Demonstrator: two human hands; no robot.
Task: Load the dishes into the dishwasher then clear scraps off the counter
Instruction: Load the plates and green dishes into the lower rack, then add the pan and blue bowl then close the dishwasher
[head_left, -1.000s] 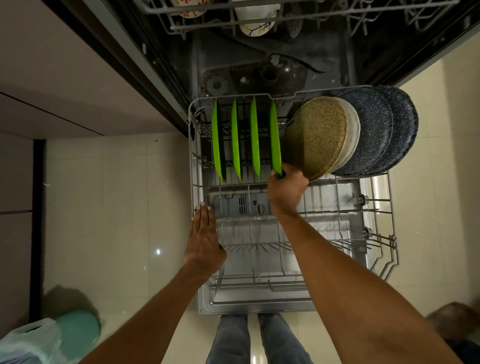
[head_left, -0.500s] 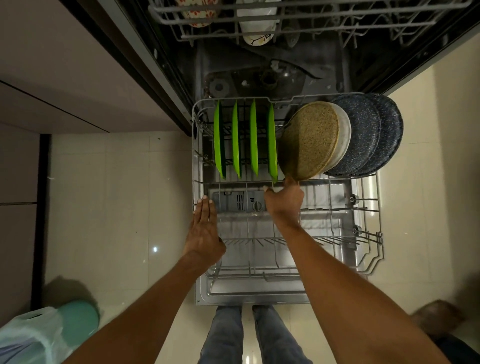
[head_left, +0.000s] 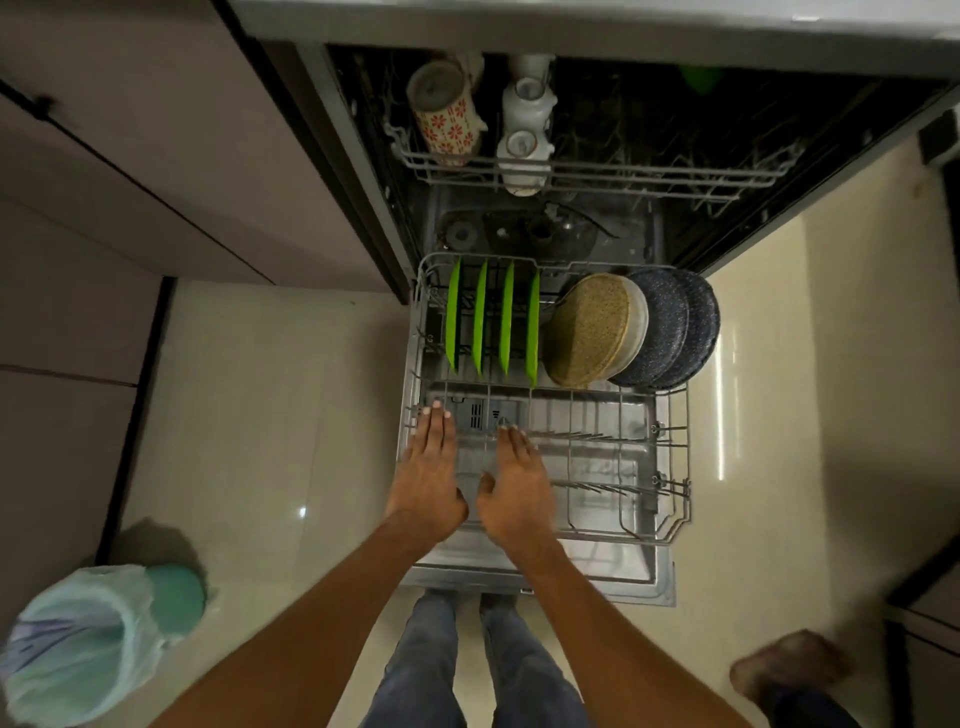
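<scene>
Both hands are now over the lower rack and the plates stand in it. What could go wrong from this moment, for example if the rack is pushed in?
1. The tan plate and the two dark speckled plates lean toward the right and overlap; a hard push may make them knock together or slip.
2. The left hand and right hand lie open over the lower rack; fingers could catch on its wires.
3. The green plates stand upright on edge and may rattle.

4 green plates (head_left: 491, 318) block rack's (head_left: 670, 467) far end.
</scene>
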